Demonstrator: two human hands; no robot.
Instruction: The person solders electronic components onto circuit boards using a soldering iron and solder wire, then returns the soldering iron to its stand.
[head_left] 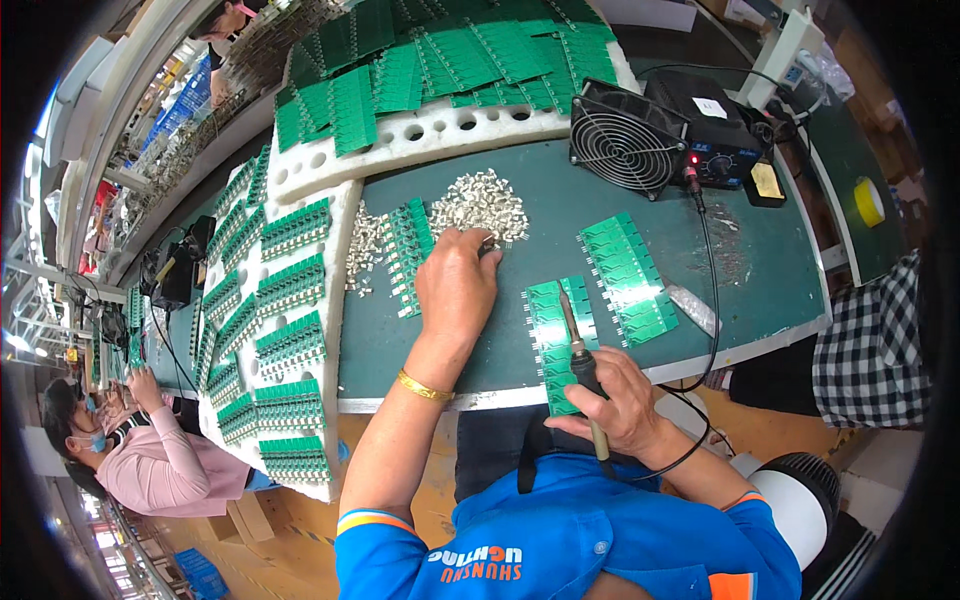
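Dark green matting covers the workbench [600, 200], smooth and flat, edged in pale trim. My right hand [620, 395] is clamped around the black foam grip of a soldering iron [578, 350], its thin metal tip resting on a strip of green circuit boards [555, 335] at the bench's near edge. My left hand [455, 285], a gold bangle at the wrist, reaches forward with fingers curled down at the near edge of a heap of small silvery metal parts [482, 205]; I cannot tell whether they pinch one. Just left lies another green strip [408, 250], and right of the iron a third, wider strip [628, 280]. Beyond stand one black mesh-fronted fan [625, 140] and one black soldering station [715, 135]. White foam trays [440, 135] with round holes carry many more green boards.
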